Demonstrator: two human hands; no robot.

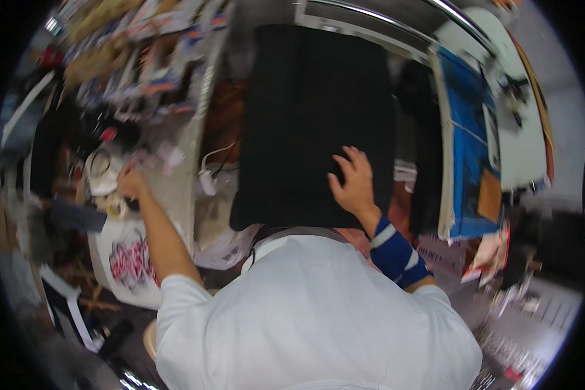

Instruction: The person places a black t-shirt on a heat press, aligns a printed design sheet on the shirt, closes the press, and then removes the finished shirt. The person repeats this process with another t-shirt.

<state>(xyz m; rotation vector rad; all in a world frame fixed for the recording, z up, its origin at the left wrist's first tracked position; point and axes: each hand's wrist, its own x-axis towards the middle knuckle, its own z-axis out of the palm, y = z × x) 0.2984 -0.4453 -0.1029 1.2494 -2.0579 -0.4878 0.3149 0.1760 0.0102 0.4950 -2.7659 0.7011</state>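
Head view: right hand (355, 183), fingers (359, 160) loosely spread, released, over black panel (312, 117) ahead of torso (312, 305); contact unclear. Left hand (130, 183), fingers curled beside white item (102, 183) near surface (179, 185); cannot tell whether gripping.

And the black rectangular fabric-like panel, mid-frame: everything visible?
The matte black, rectangular fabric-like panel has softly rounded corners and a plain face. It looks flat, its long side running away from the person, right of the pale, cluttered table. The open right hand overlaps its lower right; contact is unclear.
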